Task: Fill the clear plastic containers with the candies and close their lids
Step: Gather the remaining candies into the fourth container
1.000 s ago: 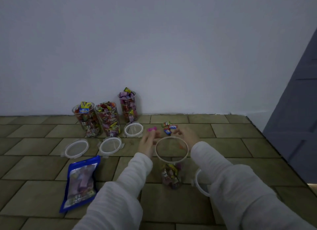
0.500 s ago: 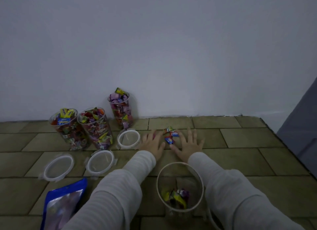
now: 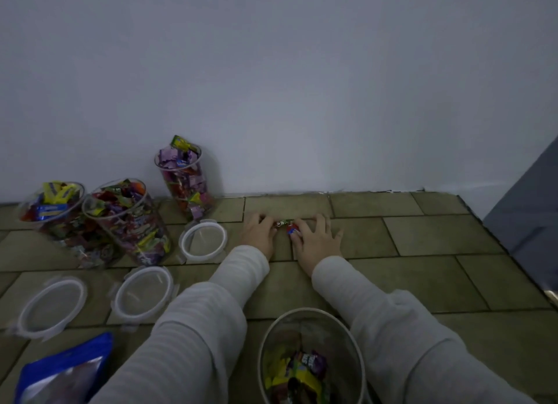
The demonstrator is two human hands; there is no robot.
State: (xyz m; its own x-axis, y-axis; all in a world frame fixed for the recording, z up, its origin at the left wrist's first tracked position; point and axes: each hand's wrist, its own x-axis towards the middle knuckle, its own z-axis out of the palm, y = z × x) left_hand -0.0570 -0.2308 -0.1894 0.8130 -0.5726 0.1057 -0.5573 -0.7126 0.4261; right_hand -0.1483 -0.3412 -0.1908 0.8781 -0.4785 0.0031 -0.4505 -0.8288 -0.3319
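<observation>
a pale wall is rising from the far edge of a tiled floor, with a dark panel closing off the far right corner. three clear containers are standing upright near the far left edge, all heaped with wrapped candies and all unlidded: the left container, the middle container touching it, and a slimmer tall container against the wall. a fourth open container is standing at the near edge between the sleeves, mouth up, with a shallow layer of candies at the bottom. three round lids are lying flat on the floor: the left lid, the centre lid, and the small lid just beside the left wrist. a blue bag is lying in the near left corner. the left hand is lying palm down, fingers curling loosely, touching loose candies on the floor; whether it is gripping one, i cannot tell. the right hand is lying flat with fingers spread, its grip released, its thumb and forefinger pressing against the same small cluster, which is sitting between the two hands.
</observation>
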